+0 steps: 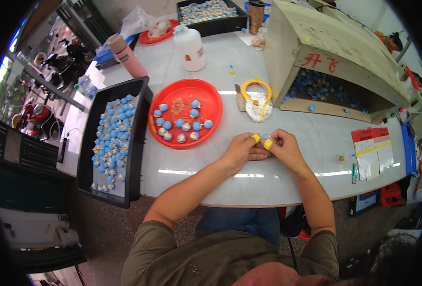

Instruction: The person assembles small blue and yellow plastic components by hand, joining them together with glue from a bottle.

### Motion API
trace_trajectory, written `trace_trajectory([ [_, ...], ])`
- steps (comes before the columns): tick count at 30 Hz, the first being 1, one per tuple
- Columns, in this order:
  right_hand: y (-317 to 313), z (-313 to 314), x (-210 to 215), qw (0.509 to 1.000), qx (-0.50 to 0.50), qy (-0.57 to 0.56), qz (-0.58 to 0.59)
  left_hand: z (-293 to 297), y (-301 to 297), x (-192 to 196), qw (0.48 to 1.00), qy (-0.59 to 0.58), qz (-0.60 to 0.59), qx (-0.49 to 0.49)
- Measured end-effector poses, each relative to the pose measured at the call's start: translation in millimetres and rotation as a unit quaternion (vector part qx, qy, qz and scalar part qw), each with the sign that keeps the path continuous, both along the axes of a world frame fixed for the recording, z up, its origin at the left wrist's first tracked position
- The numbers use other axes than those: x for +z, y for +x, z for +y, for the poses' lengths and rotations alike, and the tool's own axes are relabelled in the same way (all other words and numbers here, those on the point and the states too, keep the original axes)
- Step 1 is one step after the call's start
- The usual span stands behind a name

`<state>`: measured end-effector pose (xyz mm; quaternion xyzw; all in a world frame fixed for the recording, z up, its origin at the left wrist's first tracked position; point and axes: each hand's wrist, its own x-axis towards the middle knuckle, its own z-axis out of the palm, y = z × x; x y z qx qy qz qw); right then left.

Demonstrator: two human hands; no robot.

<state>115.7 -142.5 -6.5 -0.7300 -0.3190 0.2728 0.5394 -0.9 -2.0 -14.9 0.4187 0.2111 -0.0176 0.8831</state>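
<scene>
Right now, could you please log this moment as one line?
left hand, right hand: at blue piece | blue balls: in red plate, black tray

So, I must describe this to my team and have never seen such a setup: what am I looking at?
There is no machine: the left hand and right hand are a person's own, bare except for yellow wraps on fingers. A head-worn fisheye camera looks down, bending straight edges. Between the fingertips is what looks like a small blue piece. On the table, a red plate holds blue balls; left of it, a black tray holds many more. Beyond stands a white bottle; at right, a large box with blue items inside.
</scene>
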Motion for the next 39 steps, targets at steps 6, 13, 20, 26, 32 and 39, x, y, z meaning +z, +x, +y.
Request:
trace_trajectory([
  [6,-9,3,0,1.0,-0.012,0.003,-0.014,-1,0,0,1.0,0.009,0.023,0.004],
  [13,-21,13,-14,0.995,-0.045,0.053,0.071,-4,0,-2,0.999,0.014,0.009,0.031],
  [20,-25,11,-15,0.996,-0.058,0.059,0.043,-8,1,-3,0.999,0.028,-0.005,0.042],
  [26,-28,11,-9,0.995,-0.06,0.064,0.049,-9,1,-4,0.999,0.032,-0.005,0.044],
  [32,-27,12,-15,0.992,-0.08,0.08,0.05,-10,1,-3,0.999,0.029,0.003,0.038],
  [39,-25,16,-14,0.992,-0.091,0.061,0.057,-6,1,1,0.999,0.009,0.025,0.021],
])
